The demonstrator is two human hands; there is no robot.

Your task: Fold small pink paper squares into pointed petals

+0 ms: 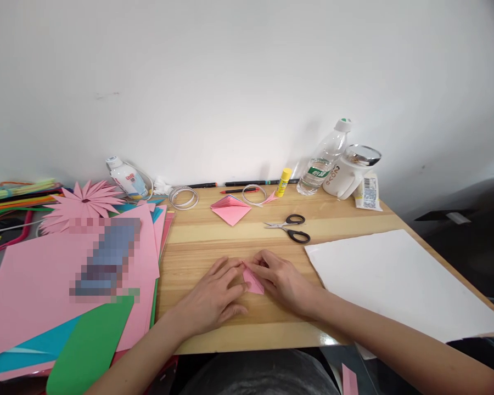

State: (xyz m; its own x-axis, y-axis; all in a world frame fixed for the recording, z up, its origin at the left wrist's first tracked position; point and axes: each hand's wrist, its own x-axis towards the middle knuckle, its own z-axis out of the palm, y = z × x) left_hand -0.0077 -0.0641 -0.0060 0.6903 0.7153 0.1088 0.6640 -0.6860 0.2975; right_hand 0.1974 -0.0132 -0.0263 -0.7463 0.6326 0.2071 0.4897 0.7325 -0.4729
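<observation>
A small folded piece of pink paper lies on the wooden table between my two hands. My left hand is over its left side, with fingertips at the upper point and along the left edge. From the other side, my right hand pinches the upper right part of the paper, its fingers bent and partly hiding it. Beyond my hands lie black-handled scissors, blades partly apart. Farther back is a stack of folded pink pieces.
At left, pink sheets, a green sheet and a pink paper star lie together. Tape rolls, a glue stick, a water bottle and a white mug line the wall. White board covers the right side.
</observation>
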